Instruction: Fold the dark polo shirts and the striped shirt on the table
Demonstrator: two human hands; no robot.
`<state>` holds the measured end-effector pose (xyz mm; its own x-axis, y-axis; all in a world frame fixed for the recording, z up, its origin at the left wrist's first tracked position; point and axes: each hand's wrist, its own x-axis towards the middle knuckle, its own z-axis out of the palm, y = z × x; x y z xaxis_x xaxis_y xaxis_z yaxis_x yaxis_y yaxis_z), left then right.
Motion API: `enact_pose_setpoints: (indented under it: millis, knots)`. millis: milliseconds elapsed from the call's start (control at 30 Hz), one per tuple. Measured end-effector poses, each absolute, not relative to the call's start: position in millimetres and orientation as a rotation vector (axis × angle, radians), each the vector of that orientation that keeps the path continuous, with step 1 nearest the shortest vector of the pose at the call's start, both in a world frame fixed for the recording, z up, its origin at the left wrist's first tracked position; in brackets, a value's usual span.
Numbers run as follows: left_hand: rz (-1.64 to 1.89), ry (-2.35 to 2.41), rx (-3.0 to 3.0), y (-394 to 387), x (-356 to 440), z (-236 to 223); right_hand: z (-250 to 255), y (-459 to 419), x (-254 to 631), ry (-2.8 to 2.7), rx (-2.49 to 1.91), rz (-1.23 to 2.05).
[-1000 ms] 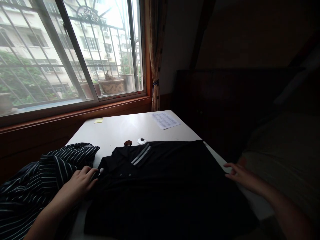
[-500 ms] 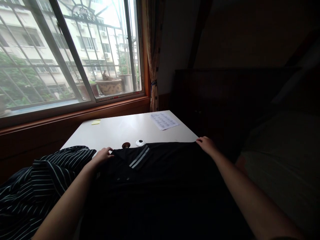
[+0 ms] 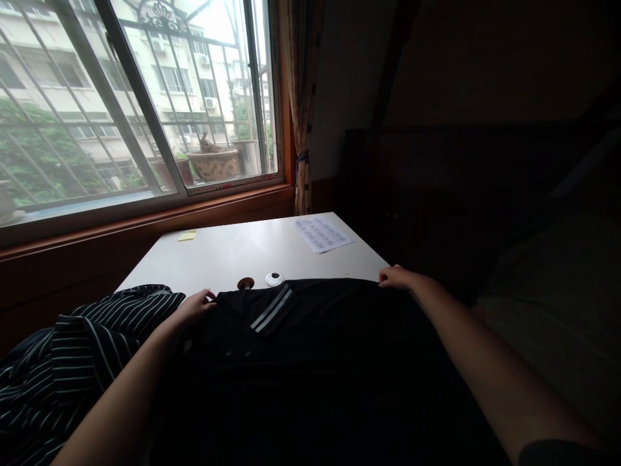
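A black polo shirt (image 3: pixel 310 349) is spread over the near part of the white table, with two pale stripes on its collar and two small buttons by the left side. My left hand (image 3: pixel 196 305) pinches the shirt's far left corner, fingers closed on the cloth. At the far right corner my right hand (image 3: pixel 395 277) is closed on the edge, holding it taut between both hands. The lower part of the shirt is lost in shadow.
Dark striped clothing (image 3: pixel 92 336) lies heaped left of my left arm. The white table (image 3: pixel 233 249) carries a yellow sticky note (image 3: pixel 187 235), printed sheets (image 3: pixel 324 234) and a cable hole (image 3: pixel 246 283) with a round cover (image 3: pixel 274 279) beside it. A barred window (image 3: pixel 145 97) stands behind.
The shirt's far edge is pulled slightly toward me, most at the right corner, with both hands still gripping it. The camera view has shifted a little.
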<state>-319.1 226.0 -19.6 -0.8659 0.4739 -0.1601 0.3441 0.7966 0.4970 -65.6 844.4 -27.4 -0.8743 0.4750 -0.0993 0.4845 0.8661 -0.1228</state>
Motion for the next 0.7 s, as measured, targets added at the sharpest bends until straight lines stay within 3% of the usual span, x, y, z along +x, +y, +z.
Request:
enact_pose_setpoints:
  millis: [433,700]
  knots:
    - [0.769,3.033,0.573,211.0,-321.5,-39.1,-20.5,805.8,-108.7,3.209,0.655,-0.023]
    - [0.583,3.180,0.834,229.2,-294.9,-30.3,-31.5,754.6,-110.2,3.350,0.860,0.240]
